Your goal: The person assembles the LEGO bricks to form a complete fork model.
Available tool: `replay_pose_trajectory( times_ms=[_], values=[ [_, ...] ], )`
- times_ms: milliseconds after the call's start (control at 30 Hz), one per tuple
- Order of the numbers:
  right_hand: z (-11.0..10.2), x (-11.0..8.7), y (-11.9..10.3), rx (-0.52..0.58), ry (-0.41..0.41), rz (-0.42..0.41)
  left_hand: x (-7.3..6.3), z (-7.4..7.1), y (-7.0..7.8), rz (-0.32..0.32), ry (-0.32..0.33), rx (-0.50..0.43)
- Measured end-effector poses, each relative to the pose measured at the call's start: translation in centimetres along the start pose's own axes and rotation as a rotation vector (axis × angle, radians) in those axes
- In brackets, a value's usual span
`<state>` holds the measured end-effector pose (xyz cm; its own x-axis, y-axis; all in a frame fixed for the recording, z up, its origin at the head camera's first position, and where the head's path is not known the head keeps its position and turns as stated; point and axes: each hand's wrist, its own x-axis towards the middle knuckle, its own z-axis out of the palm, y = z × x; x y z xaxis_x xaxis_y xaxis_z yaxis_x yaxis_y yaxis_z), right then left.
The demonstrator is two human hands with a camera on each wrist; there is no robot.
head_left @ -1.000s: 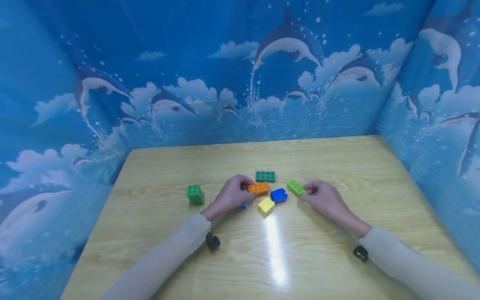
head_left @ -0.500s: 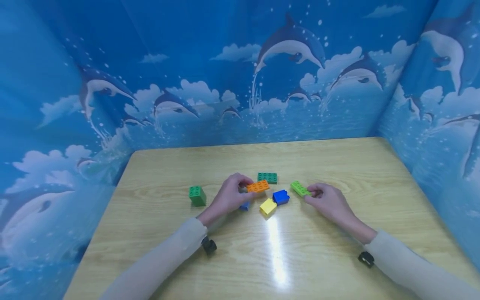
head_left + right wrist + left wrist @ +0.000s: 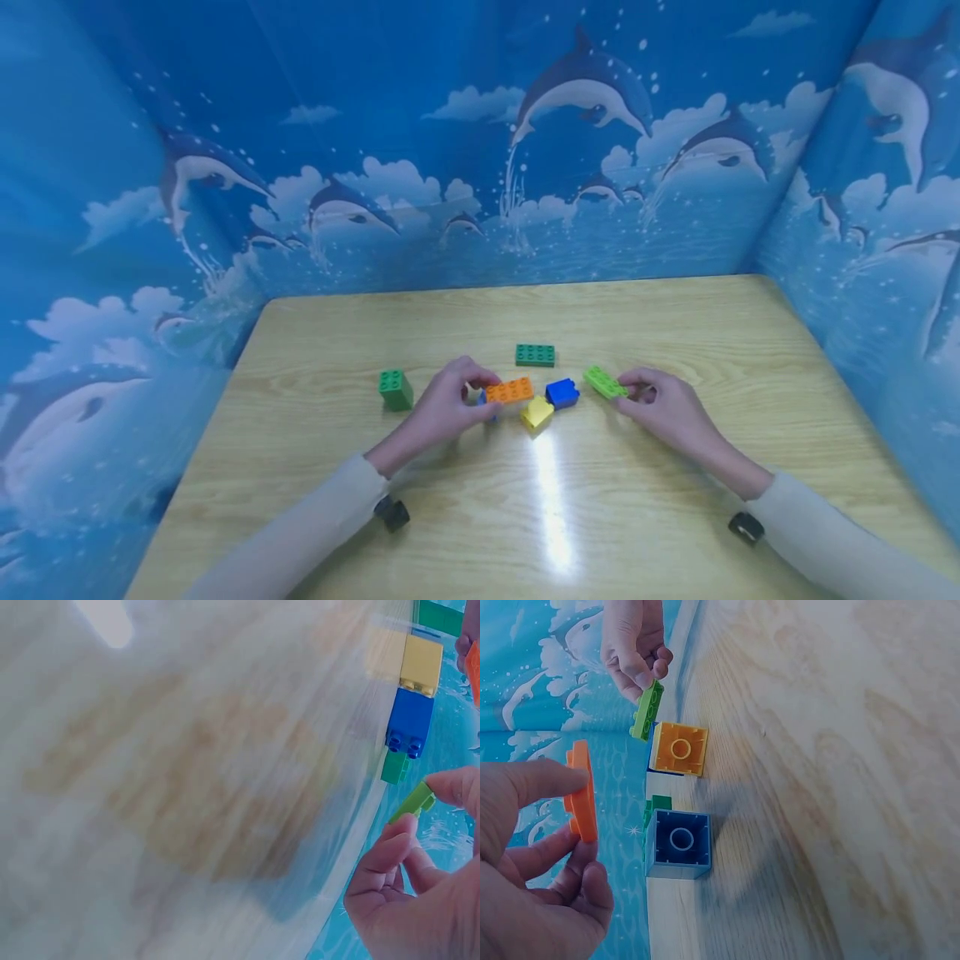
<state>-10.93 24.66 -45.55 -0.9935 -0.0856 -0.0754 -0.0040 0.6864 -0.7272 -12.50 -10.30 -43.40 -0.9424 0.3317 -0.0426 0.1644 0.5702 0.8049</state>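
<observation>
The left hand [image 3: 450, 402] pinches the orange brick [image 3: 509, 391], the right hand [image 3: 666, 403] the lime brick [image 3: 603, 382], both above the table [image 3: 637, 517] — joined to nothing yet. Between sit yellow brick [image 3: 537, 415] and blue brick [image 3: 562, 394], maybe joined — dark green brick [image 3: 535, 356] lies loose behind.

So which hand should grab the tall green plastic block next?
Probably the left hand: it's much nearer the tall green plastic block, though it holds a flat orange plastic brick.
</observation>
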Motion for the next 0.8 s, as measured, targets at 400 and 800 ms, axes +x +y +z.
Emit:
replay_pose_trajectory(
  times_ms=[400, 800],
  values=[
    [-0.2, -1.5, 0.0, -0.009, 0.040, -0.125, -2.2, -0.8, -0.2, -0.031, -0.070, -0.061],
    [0.0, -3.5, -0.9, -0.045, 0.014, -0.186, -3.6, -0.1, -1.0, -0.058, -0.118, -0.048]
  ],
)
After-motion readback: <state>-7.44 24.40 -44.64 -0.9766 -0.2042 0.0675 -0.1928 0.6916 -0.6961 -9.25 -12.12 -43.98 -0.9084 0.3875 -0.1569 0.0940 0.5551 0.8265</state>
